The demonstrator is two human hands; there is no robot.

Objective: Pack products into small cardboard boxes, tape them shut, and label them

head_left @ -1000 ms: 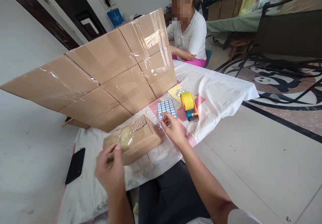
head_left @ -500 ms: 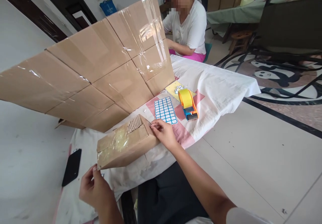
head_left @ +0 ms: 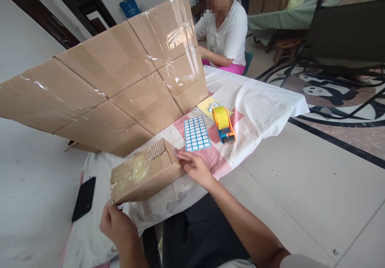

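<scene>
A long cardboard box [head_left: 153,179] lies on the cloth in front of me, with shiny tape and a torn, ridged patch on top. My left hand [head_left: 119,224] is closed at the box's near left corner, thumb and fingers pinching its lower edge. At the box's right end, my right hand [head_left: 198,171] rests with fingers stretched out against the end face. A small shiny bit shows by these fingertips; I cannot make out what it is. Beyond the right hand are a sheet of blue-bordered labels [head_left: 197,133] and a tape dispenser [head_left: 223,125] with a yellow roll.
A tall taped cardboard panel [head_left: 132,79] stands across the table behind the box. A yellow card [head_left: 207,104] lies near the dispenser, and a black phone [head_left: 84,199] lies at left. Across the table sits a person [head_left: 228,31] in a white shirt. White cloth [head_left: 255,95] covers the table.
The box has shifted slightly left and towards me. My right fingers have gone from a pinch to stretched out on its end. My left hand has turned at its corner.
</scene>
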